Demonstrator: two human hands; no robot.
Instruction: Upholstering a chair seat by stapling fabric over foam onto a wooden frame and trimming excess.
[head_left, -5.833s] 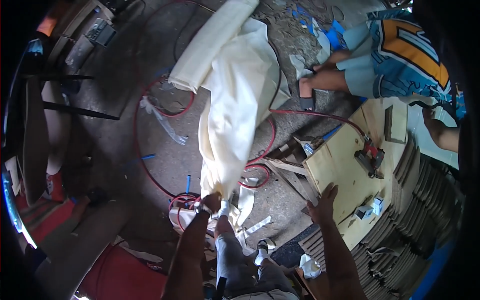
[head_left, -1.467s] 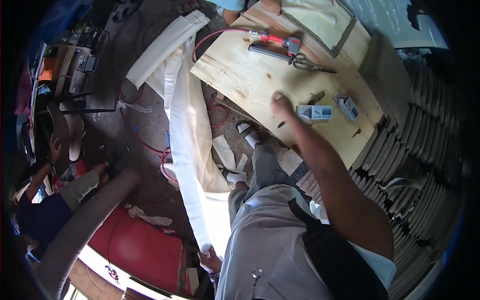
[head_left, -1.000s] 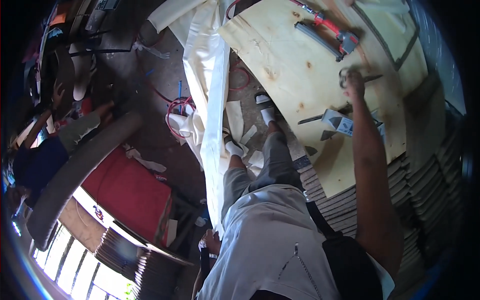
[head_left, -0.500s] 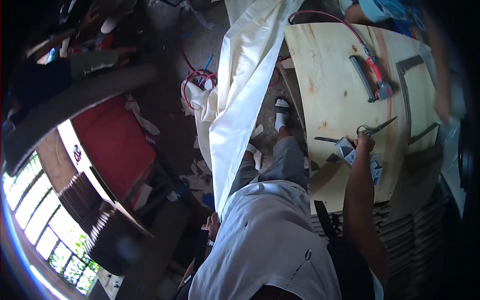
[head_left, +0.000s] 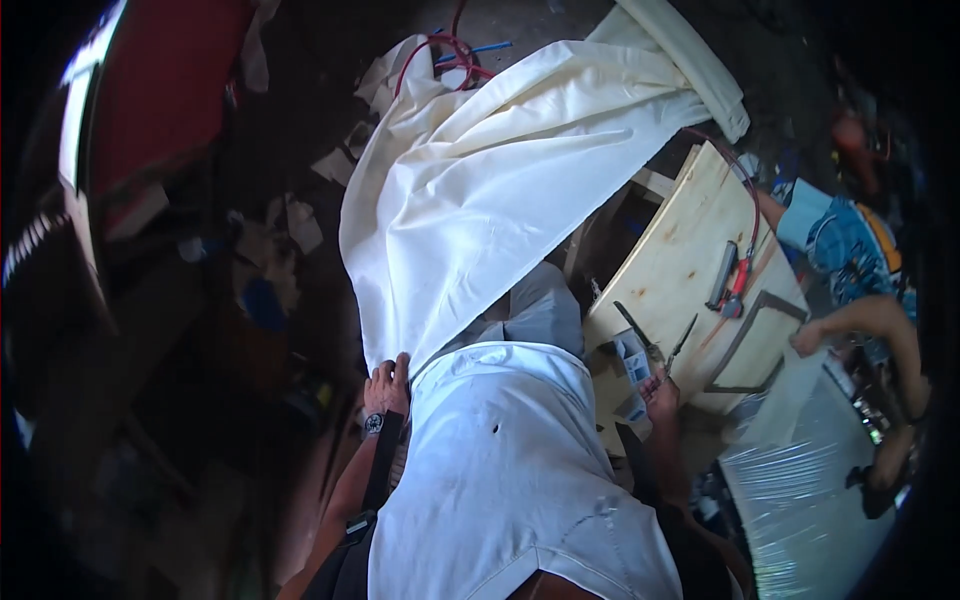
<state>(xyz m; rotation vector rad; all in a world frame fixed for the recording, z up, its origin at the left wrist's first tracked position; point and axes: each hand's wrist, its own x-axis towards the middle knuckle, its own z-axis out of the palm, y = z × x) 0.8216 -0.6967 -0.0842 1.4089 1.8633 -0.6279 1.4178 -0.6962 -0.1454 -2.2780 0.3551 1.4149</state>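
A large sheet of cream fabric [head_left: 470, 210] spreads in folds from my lap toward the far floor. My left hand [head_left: 388, 390] is closed on its near corner, beside my left hip. My right hand [head_left: 660, 396] is at the near edge of the plywood table [head_left: 660, 250], its fingers around the handle end of a pair of scissors [head_left: 680, 343]. A dark, blade-like strip [head_left: 632, 324] angles away on the other side; I cannot tell whether it is part of the scissors. Under them stands a small printed box [head_left: 632, 358].
A red-and-black air stapler [head_left: 735, 290] with a red hose lies on the table near a grey frame outline [head_left: 765, 345]. At right, another person's arm [head_left: 870, 325] reaches over plastic-wrapped material [head_left: 800, 490]. A red panel [head_left: 165, 85] stands far left; paper scraps litter the floor.
My view has swung to the right. The fabric is spread wider across my front, its corner still in my left hand. My right hand has come nearer my body with the scissors.
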